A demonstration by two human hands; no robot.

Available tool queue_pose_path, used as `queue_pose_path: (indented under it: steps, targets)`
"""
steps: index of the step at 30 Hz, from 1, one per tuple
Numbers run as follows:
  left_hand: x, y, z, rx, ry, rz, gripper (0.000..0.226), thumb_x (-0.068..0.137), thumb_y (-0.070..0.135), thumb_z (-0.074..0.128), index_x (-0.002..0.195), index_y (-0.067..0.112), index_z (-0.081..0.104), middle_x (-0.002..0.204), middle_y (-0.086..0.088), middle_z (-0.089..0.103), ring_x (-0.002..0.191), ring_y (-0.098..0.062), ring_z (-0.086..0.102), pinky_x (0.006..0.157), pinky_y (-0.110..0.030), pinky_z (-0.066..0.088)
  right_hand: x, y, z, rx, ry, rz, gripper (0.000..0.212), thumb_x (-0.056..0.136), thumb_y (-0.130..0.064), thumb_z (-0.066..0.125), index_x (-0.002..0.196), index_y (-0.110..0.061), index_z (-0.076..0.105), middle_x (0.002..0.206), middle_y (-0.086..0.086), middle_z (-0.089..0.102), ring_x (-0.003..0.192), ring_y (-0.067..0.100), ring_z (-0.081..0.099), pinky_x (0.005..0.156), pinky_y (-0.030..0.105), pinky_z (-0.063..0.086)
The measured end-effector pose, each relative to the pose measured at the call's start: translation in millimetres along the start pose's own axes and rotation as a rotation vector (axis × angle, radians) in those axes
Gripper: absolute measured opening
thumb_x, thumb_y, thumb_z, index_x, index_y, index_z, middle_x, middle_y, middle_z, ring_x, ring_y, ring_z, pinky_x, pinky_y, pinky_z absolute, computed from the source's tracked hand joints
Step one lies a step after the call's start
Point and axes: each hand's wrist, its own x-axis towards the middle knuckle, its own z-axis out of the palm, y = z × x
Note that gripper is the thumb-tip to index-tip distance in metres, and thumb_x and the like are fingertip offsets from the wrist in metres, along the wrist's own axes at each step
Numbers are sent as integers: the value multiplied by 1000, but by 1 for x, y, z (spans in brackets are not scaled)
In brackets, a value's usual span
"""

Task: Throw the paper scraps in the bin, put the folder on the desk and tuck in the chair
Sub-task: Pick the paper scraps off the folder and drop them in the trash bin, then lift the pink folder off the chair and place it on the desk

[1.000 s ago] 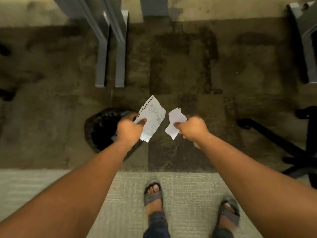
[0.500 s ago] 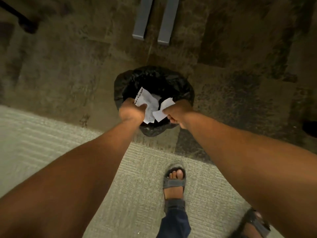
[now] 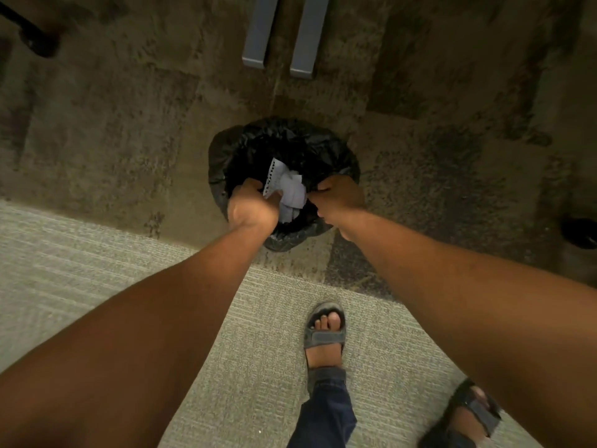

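A bin lined with a black bag [image 3: 326, 147] stands on the carpet in the middle of the head view. Both my hands are over its near rim, inside the opening. My left hand [image 3: 253, 206] pinches a white scrap with a perforated edge [image 3: 274, 176]. My right hand [image 3: 339, 197] is closed with its fingertips against a smaller white scrap [image 3: 294, 195], which overlaps the first one. Both scraps hang within the bag's mouth. No folder or desk top is in view.
Two grey desk legs [image 3: 260, 30] [image 3: 308, 37] lie on the floor beyond the bin. A black chair foot [image 3: 37, 43] is at the top left and a caster [image 3: 578, 232] at the right edge. My sandalled feet [image 3: 324, 334] stand on the lighter carpet.
I have stepped up to the bin. Both hands went from holding the scraps above the floor beside it to down inside its opening, and the scraps now overlap.
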Motion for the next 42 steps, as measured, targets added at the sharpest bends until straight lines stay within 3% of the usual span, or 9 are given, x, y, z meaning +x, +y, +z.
queue_pose_path:
  steps: [3, 7, 12, 18, 21, 26, 33, 37, 42]
  targets:
    - [-17, 30, -6, 24, -10, 85, 47, 89, 40, 64, 121, 5, 60, 122, -15, 64, 110, -33, 60, 88, -34, 48, -20, -2, -37, -98, 66, -60, 25, 92, -30, 56, 104, -10, 67, 114, 12, 67, 104, 30, 62, 79, 26, 44]
    - [-46, 81, -11, -13, -29, 166, 38, 90, 38, 64, 113, 8, 64, 112, -12, 68, 103, -32, 63, 76, -28, 42, -51, -4, -96, -142, 106, -75, 29, 87, -33, 60, 109, -15, 65, 116, 10, 66, 106, 31, 62, 81, 29, 45]
    - [-98, 159, -15, -59, -49, 237, 36, 88, 36, 67, 110, 8, 68, 108, -12, 71, 102, -33, 63, 80, -30, 46, -95, 1, -177, -209, 223, -97, 28, 88, -27, 57, 108, -10, 65, 115, 15, 66, 105, 34, 62, 84, 32, 48]
    - [-177, 239, -6, 11, -88, 342, 29, 86, 41, 66, 97, 14, 70, 103, -12, 71, 102, -33, 63, 83, -32, 47, -158, 35, -287, -116, 318, -31, 29, 77, -33, 64, 103, -20, 70, 107, 10, 71, 102, 30, 65, 87, 32, 52]
    - [-222, 281, 3, 21, -90, 378, 31, 85, 43, 66, 99, 16, 71, 103, -8, 73, 103, -31, 65, 83, -32, 48, -194, 59, -351, -116, 427, -55, 27, 78, -40, 65, 101, -26, 68, 100, 1, 71, 95, 25, 66, 78, 28, 49]
    - [-304, 343, 26, 12, -135, 544, 37, 89, 42, 61, 117, 18, 65, 107, -1, 70, 104, -26, 62, 89, -35, 49, -261, 108, -442, -71, 563, -80, 15, 81, -38, 65, 94, -30, 62, 91, -8, 67, 87, 17, 63, 81, 37, 54]
    - [-435, 408, 79, -32, -288, 710, 28, 88, 43, 62, 108, 24, 65, 94, 6, 67, 93, -18, 62, 82, -35, 52, -346, 199, -540, 41, 724, -13, 13, 87, -34, 65, 99, -29, 62, 95, -8, 66, 87, 11, 62, 74, 29, 51]
    - [-506, 434, 117, -11, -368, 792, 27, 88, 43, 61, 108, 25, 65, 91, 9, 66, 87, -13, 61, 79, -32, 52, -389, 259, -585, 101, 846, 60, 19, 88, -26, 66, 106, -21, 65, 102, -1, 65, 90, 18, 61, 73, 27, 46]
    - [-567, 462, 158, 23, -412, 859, 27, 90, 40, 61, 111, 22, 64, 97, 5, 67, 88, -14, 61, 80, -33, 53, -420, 322, -628, 116, 922, 202, 23, 87, -26, 64, 110, -21, 64, 106, 0, 64, 91, 20, 61, 73, 33, 53]
